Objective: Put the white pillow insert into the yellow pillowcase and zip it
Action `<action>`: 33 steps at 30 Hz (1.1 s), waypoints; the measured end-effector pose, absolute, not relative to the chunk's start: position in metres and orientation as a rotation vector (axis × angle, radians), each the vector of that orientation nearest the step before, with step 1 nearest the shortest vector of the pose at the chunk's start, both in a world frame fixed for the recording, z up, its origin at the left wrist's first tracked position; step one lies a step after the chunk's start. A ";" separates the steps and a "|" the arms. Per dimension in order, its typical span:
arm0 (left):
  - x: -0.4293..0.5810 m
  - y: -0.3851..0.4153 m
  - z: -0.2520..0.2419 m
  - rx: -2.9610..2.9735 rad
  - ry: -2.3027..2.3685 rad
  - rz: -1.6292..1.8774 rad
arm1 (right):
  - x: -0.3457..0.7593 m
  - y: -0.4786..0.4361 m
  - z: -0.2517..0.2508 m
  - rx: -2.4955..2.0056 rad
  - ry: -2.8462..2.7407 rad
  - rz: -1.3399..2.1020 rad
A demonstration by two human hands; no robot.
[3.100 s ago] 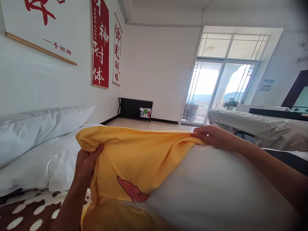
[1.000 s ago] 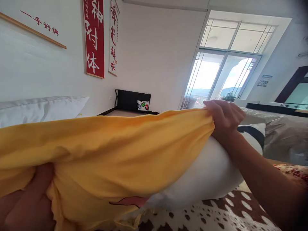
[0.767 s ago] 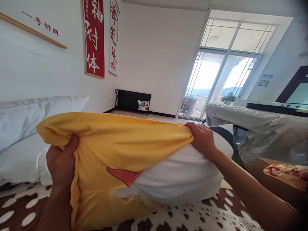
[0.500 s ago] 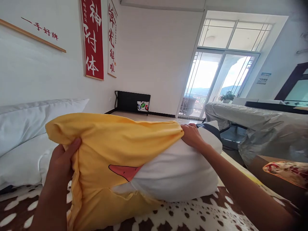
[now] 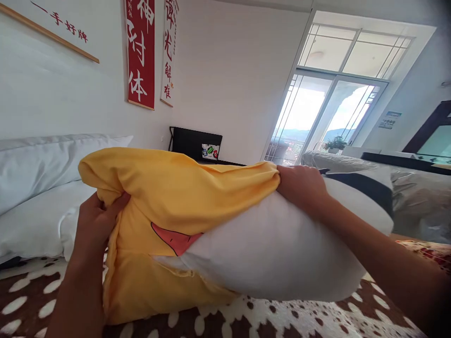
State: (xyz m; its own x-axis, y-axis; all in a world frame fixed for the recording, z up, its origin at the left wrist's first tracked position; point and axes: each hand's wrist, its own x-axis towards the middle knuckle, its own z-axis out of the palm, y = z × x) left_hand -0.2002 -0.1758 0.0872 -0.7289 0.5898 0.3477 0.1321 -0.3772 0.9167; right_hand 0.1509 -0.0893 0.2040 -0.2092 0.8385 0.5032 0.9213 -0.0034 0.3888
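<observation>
A yellow pillowcase (image 5: 169, 188) with a pink cartoon shape on it covers the left part of a white pillow (image 5: 282, 253). The pillow lies across a brown blanket with white spots (image 5: 246, 319). My left hand (image 5: 97, 225) is closed on the pillowcase's left end, fingers dug into the fabric. My right hand (image 5: 303, 188) grips the pillowcase's open edge on top of the pillow. The right half of the pillow sticks out bare.
White pillows (image 5: 38, 188) lie along the wall at left. Red and white scrolls (image 5: 141, 51) hang above them. A grey covered sofa (image 5: 416, 197) stands at right, with a dark-striped cushion (image 5: 359, 180) beside it. Glass balcony doors (image 5: 317, 117) are at the back.
The pillow was shaken, rising and dropping back onto the blanket. It has now lifted a little again and come nearer. Both hands kept their grip on the pillowcase.
</observation>
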 end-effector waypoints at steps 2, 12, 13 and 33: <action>-0.203 -0.166 0.081 0.890 1.525 2.254 | 0.148 -0.098 0.224 -1.931 -2.088 -0.983; -0.166 -0.151 0.066 2.047 1.888 1.843 | 0.201 -0.040 0.135 -2.027 -2.174 -0.679; -0.154 -0.156 0.065 2.264 1.778 1.756 | 0.206 -0.035 0.120 -2.024 -2.165 -0.649; -0.023 -0.148 -0.008 3.041 1.097 0.668 | 0.274 -0.189 -0.071 -1.279 -2.340 -1.016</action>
State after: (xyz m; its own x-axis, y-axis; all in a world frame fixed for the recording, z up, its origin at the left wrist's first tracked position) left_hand -0.0231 -0.1475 -0.0083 0.6992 0.5763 0.4231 0.6406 -0.7677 -0.0130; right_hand 0.2742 -0.1885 -0.0714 -0.5650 0.6189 0.5457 0.8213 0.3581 0.4442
